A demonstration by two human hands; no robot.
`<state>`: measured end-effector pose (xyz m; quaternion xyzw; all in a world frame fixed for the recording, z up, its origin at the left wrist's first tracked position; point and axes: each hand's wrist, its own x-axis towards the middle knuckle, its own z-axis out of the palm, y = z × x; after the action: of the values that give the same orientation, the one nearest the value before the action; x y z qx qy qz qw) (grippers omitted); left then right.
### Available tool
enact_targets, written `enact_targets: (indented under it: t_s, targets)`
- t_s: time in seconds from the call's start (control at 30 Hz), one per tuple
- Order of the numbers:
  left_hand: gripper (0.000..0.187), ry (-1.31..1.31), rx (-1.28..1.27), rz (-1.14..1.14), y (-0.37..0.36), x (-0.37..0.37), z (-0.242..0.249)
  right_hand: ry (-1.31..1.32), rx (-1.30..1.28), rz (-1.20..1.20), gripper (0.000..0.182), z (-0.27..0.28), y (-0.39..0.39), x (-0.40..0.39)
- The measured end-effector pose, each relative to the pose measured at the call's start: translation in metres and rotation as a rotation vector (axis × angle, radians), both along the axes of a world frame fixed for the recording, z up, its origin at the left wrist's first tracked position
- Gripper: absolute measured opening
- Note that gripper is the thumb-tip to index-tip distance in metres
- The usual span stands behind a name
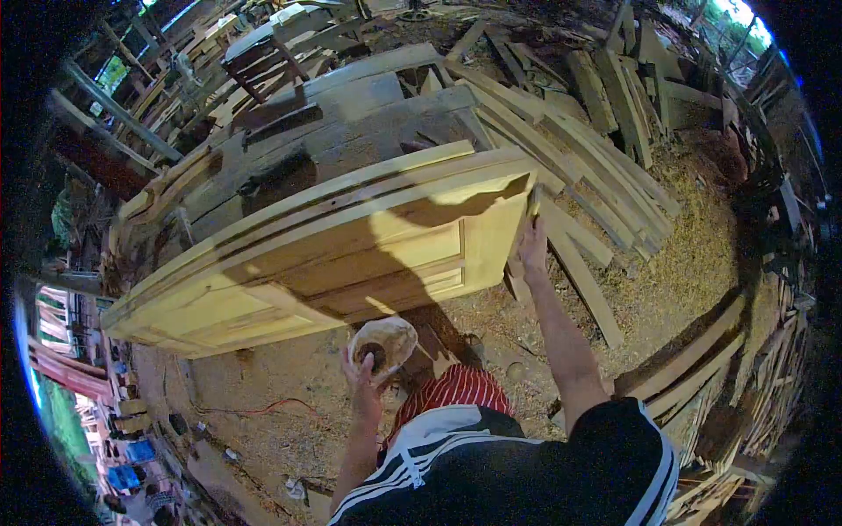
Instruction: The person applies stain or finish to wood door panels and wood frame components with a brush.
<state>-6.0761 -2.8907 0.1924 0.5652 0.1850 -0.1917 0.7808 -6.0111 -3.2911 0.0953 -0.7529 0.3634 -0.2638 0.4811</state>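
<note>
A pale wooden panelled door (491,241) stands on its long edge in front of me, partly in shadow. My left hand (362,377) grips a whitish, bowl-shaped container (396,337) by its near side, with the thumb over the rim. Something dark shows inside it. At the door's right end, my right hand (531,245) is raised with its fingers closed. A small dark thing shows at the fingertips against the door's end edge; its kind is too small to tell.
Behind the door is a wooden workbench (351,110). Long planks (570,149) lie stacked to its right, and one board (583,289) slants down beside my right arm. Sawdust covers the ground (693,241). An orange cord (285,404) lies at left. More timber (693,364) lies at right.
</note>
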Motion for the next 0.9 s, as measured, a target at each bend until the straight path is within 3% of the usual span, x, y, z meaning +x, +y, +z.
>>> enact_targets:
  t_s: [0.13,0.23,0.33,0.4,0.43,0.5,0.57,0.67,0.7,0.8,0.9]
  targets:
    - [0.078,0.023,-0.018,0.034,0.005,-0.008,0.003,-0.023,-0.082,-0.135,0.043,-0.014,0.036,0.054]
    - [0.077,0.046,0.012,0.104,0.012,-0.012,-0.003,0.016,-0.121,-0.053,0.049,-0.019,0.115,0.068]
    - [0.076,0.065,0.067,0.137,0.016,-0.014,-0.009,0.274,-0.114,0.407,0.051,-0.027,0.169,0.060]
    - [0.076,0.041,0.072,0.114,0.016,-0.013,-0.007,0.405,-0.145,0.580,0.052,-0.025,0.184,0.060]
    - [0.077,0.060,0.086,0.125,0.014,-0.014,-0.002,0.351,0.216,0.664,0.053,0.003,0.185,0.055]
    - [0.077,0.068,0.092,0.136,0.007,-0.012,0.003,0.282,0.569,0.738,0.054,0.014,0.176,0.057]
    - [0.077,0.039,0.104,0.114,0.001,-0.010,0.006,0.226,0.153,0.870,0.058,-0.005,0.151,0.058]
    - [0.077,0.038,0.113,0.041,-0.004,-0.006,0.008,0.356,0.105,0.901,0.043,-0.012,0.081,0.062]
    - [0.077,0.034,0.111,0.039,-0.007,-0.005,0.008,0.423,0.037,0.823,0.035,0.024,0.065,0.045]
    - [0.077,0.019,0.139,0.078,-0.013,-0.004,0.007,0.312,-0.107,0.715,0.032,-0.044,-0.004,0.020]
    - [0.077,0.004,0.117,0.104,-0.013,-0.005,-0.002,0.005,0.148,0.450,0.035,-0.061,-0.036,-0.005]
